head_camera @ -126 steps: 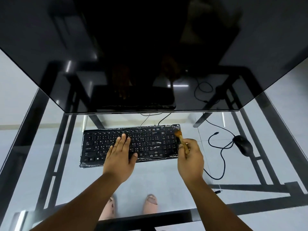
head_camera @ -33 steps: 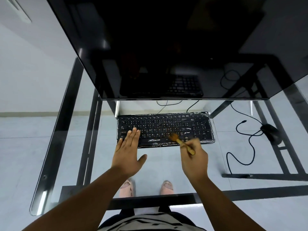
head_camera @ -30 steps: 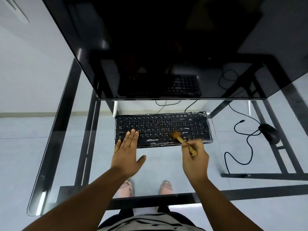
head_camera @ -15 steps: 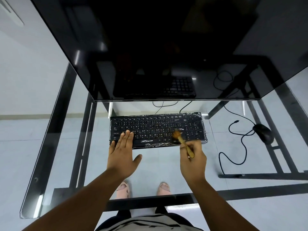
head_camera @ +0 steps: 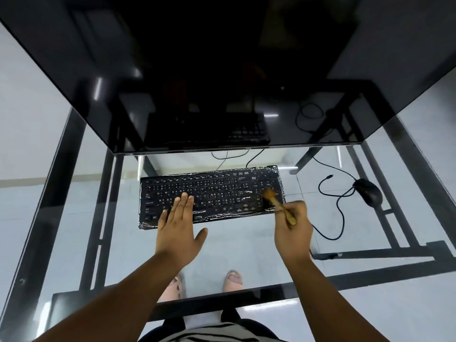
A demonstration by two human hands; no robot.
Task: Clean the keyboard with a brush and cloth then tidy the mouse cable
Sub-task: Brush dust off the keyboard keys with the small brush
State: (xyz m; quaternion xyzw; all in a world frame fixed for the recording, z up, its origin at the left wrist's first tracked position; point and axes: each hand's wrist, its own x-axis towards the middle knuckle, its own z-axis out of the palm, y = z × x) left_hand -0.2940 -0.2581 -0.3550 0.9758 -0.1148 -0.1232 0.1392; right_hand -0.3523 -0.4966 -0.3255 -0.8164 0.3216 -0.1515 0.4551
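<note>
A black keyboard [head_camera: 217, 191] wrapped in shiny plastic film lies on the glass desk, just below the monitor. My left hand [head_camera: 179, 225] rests flat with straight fingers on the keyboard's lower left keys. My right hand [head_camera: 292, 230] grips a small wooden brush [head_camera: 278, 203]; its bristles touch the keyboard's right end, near the number pad. A black mouse [head_camera: 367, 191] sits to the right, and its black cable [head_camera: 340, 208] loops loosely across the glass. No cloth is in view.
A large dark monitor [head_camera: 222, 70] overhangs the back of the glass desk [head_camera: 246, 248]. Black frame bars run under the glass at left and right. My feet and the tiled floor show through the glass.
The brush has swept from the keyboard's lower middle toward its right end. My left hand stays flat on the left keys. The camera view has shifted slightly.
</note>
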